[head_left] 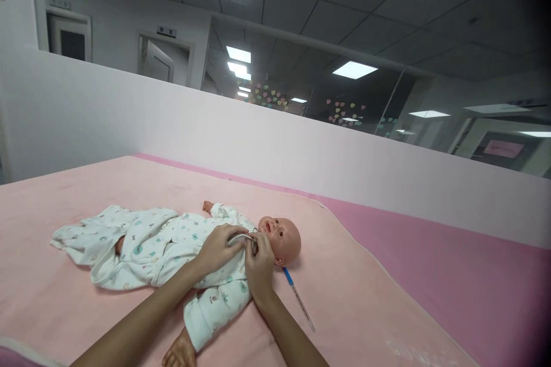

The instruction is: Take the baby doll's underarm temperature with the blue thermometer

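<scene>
A baby doll [282, 236] lies on its back on a pink blanket [353, 292], its head to the right. It wears a white patterned romper [172, 241]. My left hand [219, 249] rests on the doll's chest and pinches the romper's collar. My right hand [259, 266] grips the same collar edge just below the doll's chin. Both hands touch each other at the neckline. The doll's bare hand [179, 351] sticks out of a sleeve near the bottom edge.
A thin glass thermometer with a blue end [299, 297] lies on the blanket right of my right wrist. A pale partition wall [215, 132] runs behind the bed. A darker pink mat [451, 275] lies to the right.
</scene>
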`<move>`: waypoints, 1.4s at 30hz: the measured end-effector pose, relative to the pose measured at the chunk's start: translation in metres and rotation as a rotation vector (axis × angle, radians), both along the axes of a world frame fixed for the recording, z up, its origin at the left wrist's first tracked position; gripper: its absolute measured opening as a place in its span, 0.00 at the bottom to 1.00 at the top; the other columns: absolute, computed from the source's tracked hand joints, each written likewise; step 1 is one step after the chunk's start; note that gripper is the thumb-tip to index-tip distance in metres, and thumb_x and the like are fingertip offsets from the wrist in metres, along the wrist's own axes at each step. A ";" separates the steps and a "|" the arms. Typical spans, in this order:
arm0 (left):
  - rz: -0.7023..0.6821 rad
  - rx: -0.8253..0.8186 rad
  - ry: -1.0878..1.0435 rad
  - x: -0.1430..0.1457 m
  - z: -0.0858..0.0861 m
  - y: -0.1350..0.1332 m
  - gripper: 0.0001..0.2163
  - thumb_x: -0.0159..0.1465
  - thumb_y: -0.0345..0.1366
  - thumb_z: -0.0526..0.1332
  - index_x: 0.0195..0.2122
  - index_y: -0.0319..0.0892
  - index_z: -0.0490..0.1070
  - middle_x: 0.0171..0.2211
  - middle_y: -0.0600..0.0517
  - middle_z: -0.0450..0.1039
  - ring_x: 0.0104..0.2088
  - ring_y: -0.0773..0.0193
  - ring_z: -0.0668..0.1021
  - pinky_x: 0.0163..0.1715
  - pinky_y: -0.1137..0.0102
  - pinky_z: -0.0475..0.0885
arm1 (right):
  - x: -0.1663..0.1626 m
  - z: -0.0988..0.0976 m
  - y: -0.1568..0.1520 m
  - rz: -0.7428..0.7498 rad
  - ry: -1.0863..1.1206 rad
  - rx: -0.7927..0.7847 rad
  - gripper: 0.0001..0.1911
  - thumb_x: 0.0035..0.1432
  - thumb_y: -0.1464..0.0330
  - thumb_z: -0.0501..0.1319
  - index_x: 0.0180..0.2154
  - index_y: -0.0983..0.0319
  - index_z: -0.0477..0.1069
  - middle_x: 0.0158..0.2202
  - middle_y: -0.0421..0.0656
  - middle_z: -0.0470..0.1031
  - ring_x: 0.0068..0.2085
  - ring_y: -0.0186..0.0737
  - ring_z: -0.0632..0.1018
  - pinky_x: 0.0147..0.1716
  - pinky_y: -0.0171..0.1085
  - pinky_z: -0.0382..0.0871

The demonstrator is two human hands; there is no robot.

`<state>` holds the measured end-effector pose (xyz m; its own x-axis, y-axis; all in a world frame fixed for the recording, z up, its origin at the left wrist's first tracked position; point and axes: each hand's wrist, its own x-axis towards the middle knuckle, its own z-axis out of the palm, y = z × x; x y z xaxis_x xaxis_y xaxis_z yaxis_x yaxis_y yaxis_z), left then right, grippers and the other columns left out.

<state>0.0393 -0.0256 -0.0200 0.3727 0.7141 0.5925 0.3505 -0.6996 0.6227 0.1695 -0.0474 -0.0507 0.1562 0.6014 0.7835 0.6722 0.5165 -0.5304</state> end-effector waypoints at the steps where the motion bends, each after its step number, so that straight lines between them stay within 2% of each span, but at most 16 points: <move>1: 0.036 0.032 0.031 0.000 -0.001 0.000 0.13 0.58 0.35 0.56 0.44 0.46 0.70 0.42 0.53 0.73 0.44 0.61 0.72 0.46 0.66 0.65 | 0.000 0.000 0.000 -0.002 -0.010 0.004 0.07 0.57 0.71 0.51 0.33 0.60 0.67 0.32 0.42 0.70 0.35 0.37 0.71 0.35 0.35 0.65; 6: 0.101 0.129 0.181 0.001 -0.004 -0.002 0.13 0.59 0.34 0.55 0.46 0.47 0.68 0.43 0.53 0.72 0.45 0.59 0.70 0.46 0.63 0.63 | 0.000 -0.001 0.001 -0.030 -0.028 0.033 0.07 0.55 0.73 0.51 0.32 0.61 0.68 0.31 0.42 0.72 0.34 0.37 0.73 0.34 0.34 0.67; 12: 0.107 0.147 0.214 0.001 -0.004 -0.002 0.13 0.60 0.34 0.53 0.47 0.47 0.67 0.42 0.52 0.72 0.45 0.60 0.70 0.45 0.64 0.63 | 0.001 -0.007 0.005 -0.108 -0.179 0.069 0.12 0.57 0.72 0.49 0.36 0.62 0.71 0.40 0.48 0.74 0.44 0.42 0.73 0.41 0.38 0.68; 17: 0.110 0.153 0.205 0.001 -0.006 0.000 0.13 0.62 0.33 0.51 0.47 0.47 0.66 0.42 0.53 0.72 0.44 0.60 0.70 0.45 0.64 0.63 | 0.004 -0.007 0.009 -0.082 -0.237 0.077 0.13 0.58 0.72 0.49 0.36 0.62 0.72 0.35 0.46 0.75 0.38 0.39 0.75 0.39 0.37 0.70; 23: 0.102 0.150 0.187 0.001 -0.007 0.001 0.13 0.62 0.33 0.51 0.47 0.47 0.67 0.42 0.52 0.72 0.44 0.61 0.70 0.45 0.64 0.64 | 0.003 -0.002 0.005 -0.024 -0.178 0.090 0.13 0.57 0.72 0.49 0.36 0.62 0.72 0.34 0.44 0.76 0.36 0.37 0.76 0.38 0.35 0.70; 31: 0.081 0.074 0.121 0.000 -0.003 -0.001 0.14 0.61 0.34 0.53 0.47 0.49 0.67 0.44 0.52 0.71 0.45 0.60 0.70 0.45 0.64 0.65 | -0.003 -0.001 0.002 -0.077 -0.085 0.052 0.12 0.56 0.73 0.50 0.39 0.61 0.70 0.36 0.44 0.75 0.39 0.40 0.75 0.39 0.38 0.69; 42: 0.085 0.024 0.093 -0.001 -0.005 0.004 0.13 0.60 0.35 0.53 0.46 0.46 0.69 0.41 0.50 0.72 0.43 0.59 0.72 0.46 0.63 0.65 | -0.003 -0.002 0.002 0.025 0.072 0.019 0.10 0.56 0.71 0.51 0.39 0.62 0.69 0.37 0.45 0.75 0.39 0.39 0.75 0.41 0.38 0.69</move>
<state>0.0384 -0.0218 -0.0250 0.3655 0.7315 0.5755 0.4643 -0.6792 0.5684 0.1668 -0.0456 -0.0528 0.1977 0.5908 0.7822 0.6196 0.5430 -0.5668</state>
